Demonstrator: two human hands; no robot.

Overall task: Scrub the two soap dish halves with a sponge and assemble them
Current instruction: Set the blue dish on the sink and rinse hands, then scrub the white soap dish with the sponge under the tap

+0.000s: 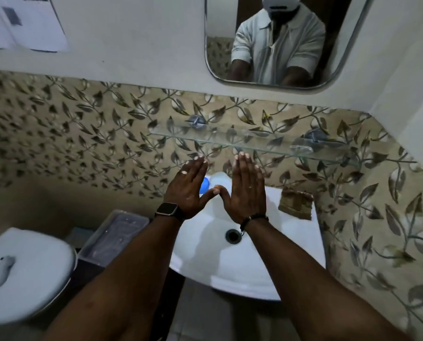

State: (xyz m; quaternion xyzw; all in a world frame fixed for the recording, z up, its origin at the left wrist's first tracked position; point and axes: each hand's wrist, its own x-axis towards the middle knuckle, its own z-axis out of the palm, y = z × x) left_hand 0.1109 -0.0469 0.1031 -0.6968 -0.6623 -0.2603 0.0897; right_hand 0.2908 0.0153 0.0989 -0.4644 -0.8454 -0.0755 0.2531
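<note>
Blue soap dish half (204, 185) sits on the sink's (205, 254) back rim, mostly hidden behind our left hand (189, 190). Both hands hover flat and wide open, holding nothing, the left one and our right hand (247, 190) touching only at the thumb tips. What looks like a brown sponge (296, 202) is on the sink's right corner.

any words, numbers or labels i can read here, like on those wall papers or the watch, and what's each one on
No text can be read in this view.
papers on the wall: dark printed patches only, too blurred to read.
watch on the left wrist: screen dark, no digits or brand showing.
headset in the mirror: no readable marking.
Nothing else in view shows lettering.
</note>
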